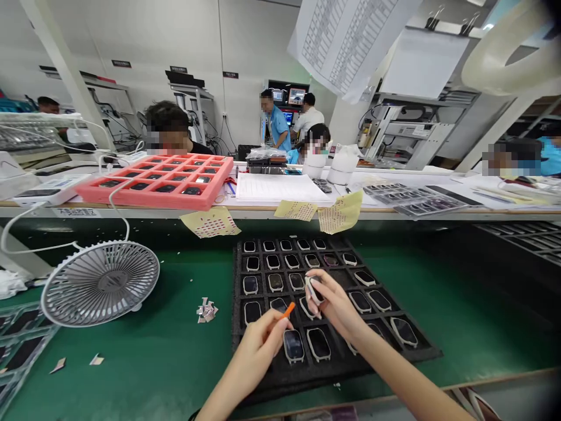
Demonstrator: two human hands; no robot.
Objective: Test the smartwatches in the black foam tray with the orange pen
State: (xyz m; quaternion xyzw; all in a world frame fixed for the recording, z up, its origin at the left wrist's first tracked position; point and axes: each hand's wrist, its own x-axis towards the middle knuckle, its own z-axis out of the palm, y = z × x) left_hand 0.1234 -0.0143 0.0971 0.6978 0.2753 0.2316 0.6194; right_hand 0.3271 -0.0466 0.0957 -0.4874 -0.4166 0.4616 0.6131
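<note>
A black foam tray (280,374) lies on the green mat, its compartments holding several watch-like cases with pale frames and dark faces. My left hand (264,338) pinches a small orange tool (289,310) over the tray's lower left part. Just right of it, my right hand (324,295) holds up one watch case (314,289) above the middle of the tray, with its fingers wrapped round the sides. The tool's tip is near the held case but apart from it. My right forearm hides some of the compartments on the right.
A white fan (103,283) stands on the left, with scraps (207,310) beside it. On the shelf are a red foam tray (175,202) and papers (280,188). Clear plastic trays (26,345) lie far left. Several people are across the bench.
</note>
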